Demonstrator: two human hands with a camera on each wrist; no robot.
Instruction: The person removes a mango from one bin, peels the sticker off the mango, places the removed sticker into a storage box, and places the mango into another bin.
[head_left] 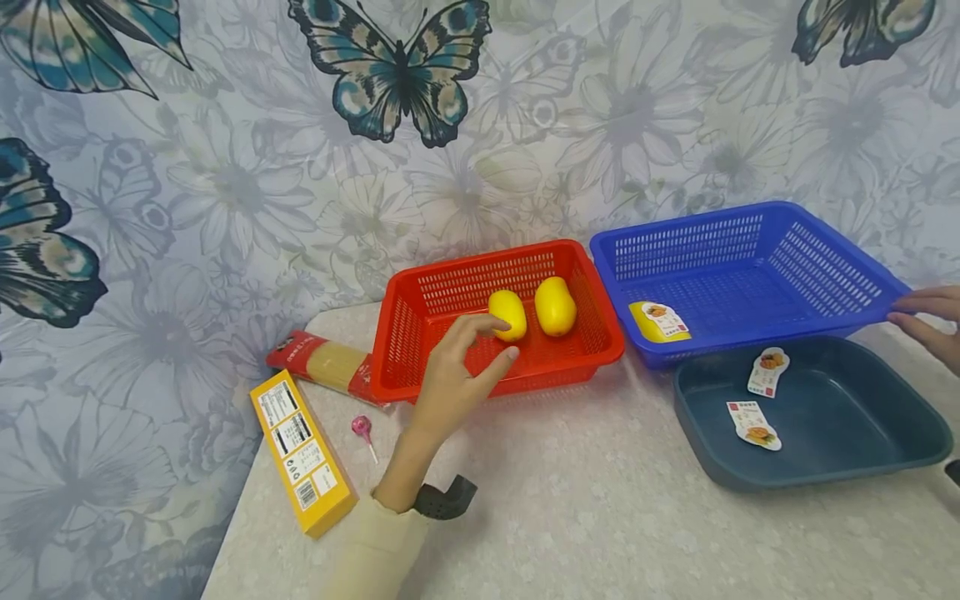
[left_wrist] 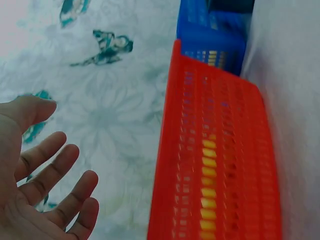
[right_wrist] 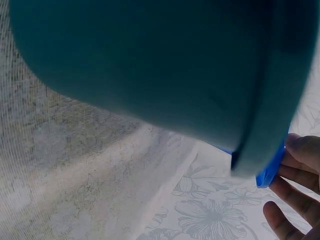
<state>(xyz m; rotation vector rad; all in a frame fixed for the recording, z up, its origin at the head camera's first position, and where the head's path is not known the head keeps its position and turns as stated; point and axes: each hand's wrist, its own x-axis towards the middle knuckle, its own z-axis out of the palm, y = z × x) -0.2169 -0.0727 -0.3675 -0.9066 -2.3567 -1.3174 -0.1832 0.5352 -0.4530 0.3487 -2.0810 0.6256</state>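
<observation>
My left hand (head_left: 452, 375) hovers over the near edge of the red basket (head_left: 592, 360), its fingers loosely bent and nothing in them. Two smooth yellow oval fruits (head_left: 555, 307) lie inside that basket; the fingertips overlap one of them in the head view, but touching cannot be told. In the left wrist view the left hand (left_wrist: 45, 175) is apart from the basket's wall. At the far right, my right hand (head_left: 933, 321) pinches the rim of the blue basket (head_left: 750, 327), thumb on one side and fingers on the other in the right wrist view.
A dark teal tray (head_left: 847, 417) with two paper cutouts (head_left: 753, 425) stands before the blue basket, which holds a yellow block (head_left: 648, 323) bearing another cutout. At left lie a spaghetti pack (head_left: 330, 365), a yellow box (head_left: 303, 454) and a pink lollipop (head_left: 362, 427). A patterned wall stands behind.
</observation>
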